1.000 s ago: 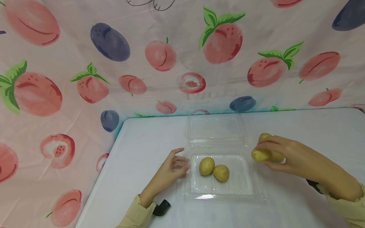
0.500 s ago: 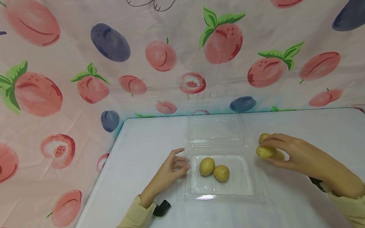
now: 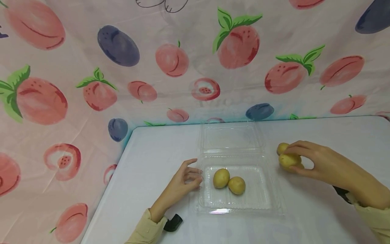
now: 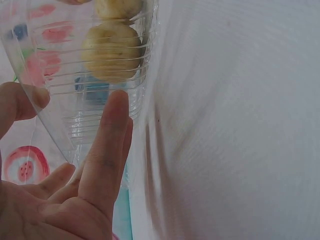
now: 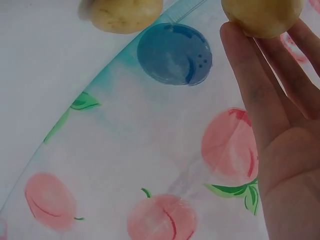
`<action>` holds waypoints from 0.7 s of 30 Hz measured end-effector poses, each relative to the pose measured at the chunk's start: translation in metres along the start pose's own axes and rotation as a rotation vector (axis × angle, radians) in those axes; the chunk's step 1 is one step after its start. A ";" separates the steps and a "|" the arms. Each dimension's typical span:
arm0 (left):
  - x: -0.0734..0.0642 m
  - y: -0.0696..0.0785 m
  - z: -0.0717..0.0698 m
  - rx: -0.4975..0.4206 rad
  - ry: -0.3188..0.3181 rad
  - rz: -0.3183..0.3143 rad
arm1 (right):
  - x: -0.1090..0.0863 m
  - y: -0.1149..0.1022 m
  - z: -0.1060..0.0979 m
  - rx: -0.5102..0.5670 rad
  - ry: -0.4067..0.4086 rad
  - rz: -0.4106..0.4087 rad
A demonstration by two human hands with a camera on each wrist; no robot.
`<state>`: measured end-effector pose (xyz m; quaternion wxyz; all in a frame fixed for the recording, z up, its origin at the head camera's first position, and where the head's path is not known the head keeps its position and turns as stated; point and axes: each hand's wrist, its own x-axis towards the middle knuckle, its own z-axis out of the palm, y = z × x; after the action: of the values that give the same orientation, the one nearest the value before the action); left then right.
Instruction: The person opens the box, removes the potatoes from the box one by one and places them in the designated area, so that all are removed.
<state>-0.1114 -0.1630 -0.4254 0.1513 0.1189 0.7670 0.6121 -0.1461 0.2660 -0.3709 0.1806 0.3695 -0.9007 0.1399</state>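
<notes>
Two potatoes [image 3: 221,178] lie side by side in the base of a clear plastic clamshell box [image 3: 256,200]; its lid [image 3: 230,135] is folded back behind it. My left hand [image 3: 182,179] is at the box's left edge with relaxed, spread fingers. In the left wrist view, the fingers [image 4: 102,155] lie against or very near the ribbed wall [image 4: 70,87]. Right of the box, my right hand [image 3: 317,162] pinches a potato [image 3: 289,160] between thumb and fingers. Another potato [image 3: 282,148] sits just behind it, and a further one is mostly hidden underneath or behind it.
A white-covered table [image 3: 146,145] carries everything. Behind and to the left hangs a fruit-print cloth [image 3: 182,30]. A dark wrist mount [image 3: 173,222] shows below the left hand.
My right hand, holding its potato, has shifted a little to the right, away from the box and over the other potatoes. The left hand and the box have stayed put.
</notes>
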 end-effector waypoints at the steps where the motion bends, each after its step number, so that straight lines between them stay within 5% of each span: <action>1: 0.000 0.000 0.000 -0.002 0.002 -0.002 | 0.000 0.001 0.000 0.001 -0.001 0.004; 21: 0.000 0.001 0.000 0.007 0.003 -0.001 | -0.007 0.016 0.000 -0.005 -0.015 0.117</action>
<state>-0.1109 -0.1625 -0.4242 0.1504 0.1180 0.7694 0.6095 -0.1530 0.2807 -0.3758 0.1663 0.3169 -0.9224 0.1451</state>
